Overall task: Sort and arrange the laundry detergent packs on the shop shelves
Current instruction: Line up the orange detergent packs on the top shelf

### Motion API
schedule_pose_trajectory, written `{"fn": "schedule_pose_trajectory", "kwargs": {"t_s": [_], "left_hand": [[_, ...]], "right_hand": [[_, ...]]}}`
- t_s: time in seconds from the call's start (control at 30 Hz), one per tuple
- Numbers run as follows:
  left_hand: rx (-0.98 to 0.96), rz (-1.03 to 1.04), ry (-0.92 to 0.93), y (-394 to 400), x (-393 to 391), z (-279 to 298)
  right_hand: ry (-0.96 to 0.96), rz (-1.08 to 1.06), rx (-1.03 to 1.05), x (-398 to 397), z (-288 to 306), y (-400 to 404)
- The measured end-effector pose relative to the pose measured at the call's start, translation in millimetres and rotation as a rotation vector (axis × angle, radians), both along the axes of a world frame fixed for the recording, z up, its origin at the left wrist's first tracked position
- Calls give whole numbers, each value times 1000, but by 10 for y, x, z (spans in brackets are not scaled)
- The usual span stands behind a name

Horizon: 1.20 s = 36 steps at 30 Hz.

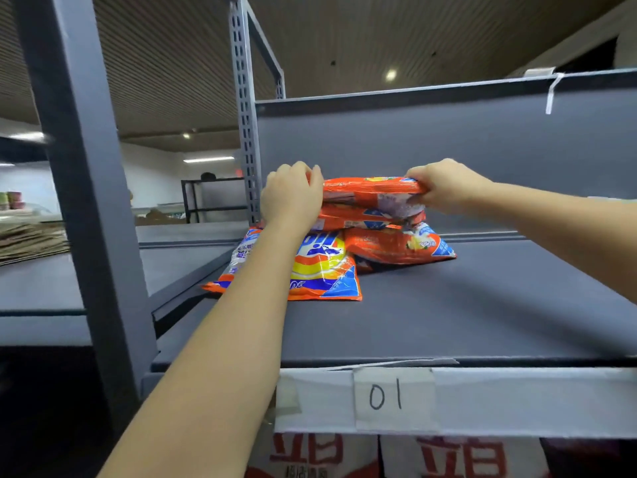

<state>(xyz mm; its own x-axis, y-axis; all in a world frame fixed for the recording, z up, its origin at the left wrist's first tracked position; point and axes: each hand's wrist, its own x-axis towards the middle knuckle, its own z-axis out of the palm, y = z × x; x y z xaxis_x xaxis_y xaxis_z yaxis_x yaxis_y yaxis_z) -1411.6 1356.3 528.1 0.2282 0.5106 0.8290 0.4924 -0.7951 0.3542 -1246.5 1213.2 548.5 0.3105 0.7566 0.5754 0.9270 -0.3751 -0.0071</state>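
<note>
Both hands grip the top glossy orange plastic detergent pack [374,188], the left hand [291,198] curled round its left end and the right hand [444,188] pinching its right end. It tops a loose pile on the flat grey shelf board [448,305]. A second orange pack [362,217] beneath, possibly caught, could slide off if dragged along.

paper label [394,397] on shelf edge: "01" | front detergent pack [320,267]: print unreadable, upside down
</note>
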Motion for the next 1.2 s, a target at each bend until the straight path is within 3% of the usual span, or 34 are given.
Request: {"fn": "schedule_pose_trajectory", "kwargs": {"t_s": [0.1, 0.23, 0.47, 0.7, 0.87, 1.07, 1.2], "left_hand": [[-5, -118, -26, -139, 7, 56], [-195, -296, 54, -387, -11, 63], [-902, -773, 145, -925, -119, -263], [-1068, -745, 188, -1498, -225, -509], [-1069, -770, 148, -1981, -284, -508], [-1025, -898, -61, -2530, -552, -653], [-980, -929, -82, -2762, -763, -1046]], "right_hand": [[42, -14, 91, -62, -154, -312], [124, -33, 179, -110, -412, -785], [156, 8, 45, -305, -743, -1622], [47, -52, 124, -474, -1067, -2330], [11, 19, 395, -706, -1483, -2755], [357, 226, 620, -787, -1947, -2961], [1055, 518, 629, -777, -2189, -3109]]}}
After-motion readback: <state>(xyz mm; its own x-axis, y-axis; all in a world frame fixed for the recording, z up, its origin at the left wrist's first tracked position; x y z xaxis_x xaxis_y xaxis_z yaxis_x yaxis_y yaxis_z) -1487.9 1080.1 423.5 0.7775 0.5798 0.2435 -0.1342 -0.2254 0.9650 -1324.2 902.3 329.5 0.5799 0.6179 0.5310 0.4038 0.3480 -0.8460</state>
